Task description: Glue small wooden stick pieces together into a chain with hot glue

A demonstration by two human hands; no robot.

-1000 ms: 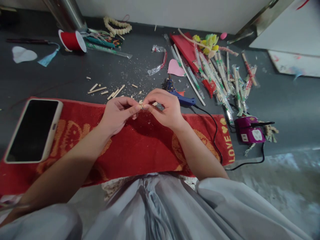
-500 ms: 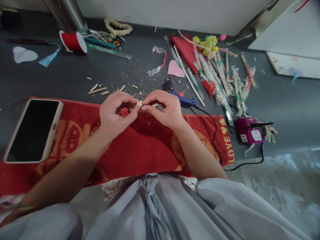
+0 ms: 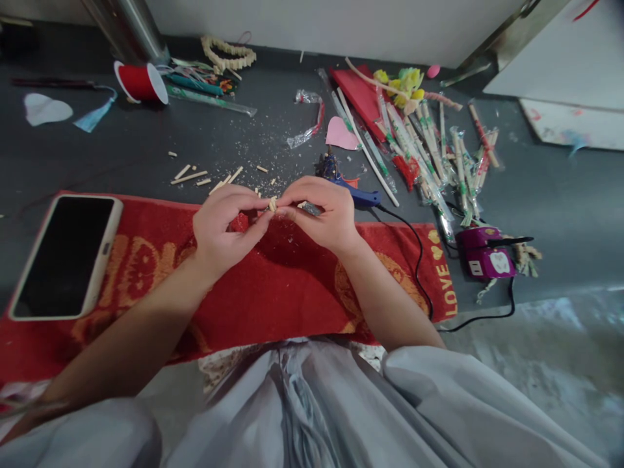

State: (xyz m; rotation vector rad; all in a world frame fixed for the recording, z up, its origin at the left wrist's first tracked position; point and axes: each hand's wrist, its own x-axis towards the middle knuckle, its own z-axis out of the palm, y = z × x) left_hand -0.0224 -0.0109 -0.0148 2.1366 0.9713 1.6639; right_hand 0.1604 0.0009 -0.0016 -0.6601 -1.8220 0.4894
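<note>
Between the fingertips of both hands is a small pale wooden piece (image 3: 273, 204), too small to make out in detail. My left hand (image 3: 227, 224) pinches it from the left with thumb and forefinger. From the other side, my right hand (image 3: 319, 211) pinches the same piece. Both hands are over the upper edge of a red towel (image 3: 292, 286). A small red item (image 3: 239, 223) shows beneath my left fingers. Short wooden sticks (image 3: 189, 177) and pale shavings lie just beyond the hands. A blue-handled hot glue gun (image 3: 358, 195) lies beside my right hand.
A phone (image 3: 65, 257) lies on the towel's left end. Farther back are a red ribbon spool (image 3: 141, 82) and a pale beaded loop (image 3: 228, 55). Wrapped sticks (image 3: 424, 156) crowd the right side, near a purple power socket (image 3: 486, 252) with a black cable.
The small wooden piece has been turned slightly between my fingertips. My left fingers have shifted a little, showing more of the sticks behind them.
</note>
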